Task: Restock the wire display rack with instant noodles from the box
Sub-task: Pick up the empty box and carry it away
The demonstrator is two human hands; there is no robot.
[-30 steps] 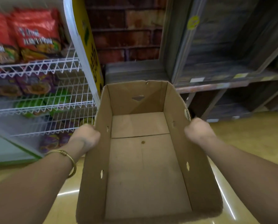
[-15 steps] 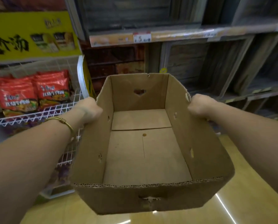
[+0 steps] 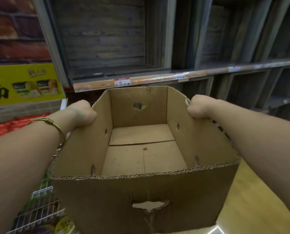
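Head: left hand (image 3: 83, 113), right hand (image 3: 200, 107) hold box (image 3: 141, 191); tag (image 3: 122, 82) reads 5.

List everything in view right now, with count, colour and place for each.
cardboard box: one, brown, centre, held up, nothing inside.
wire display rack: one, white, lower left beside the box.
noodle packets: count unclear, red, on the rack at left.
sign: one, yellow, above the rack.
shelving: grey wood-look, behind the box.
price tag: one, red and white, on the shelf edge above the box.
brick wall: red-brown, upper left.
floor: yellow-tan, lower right.
bangle: one, gold, on the left wrist.
left hand: grips the box's left wall rim.
right hand: grips the box's right wall rim.
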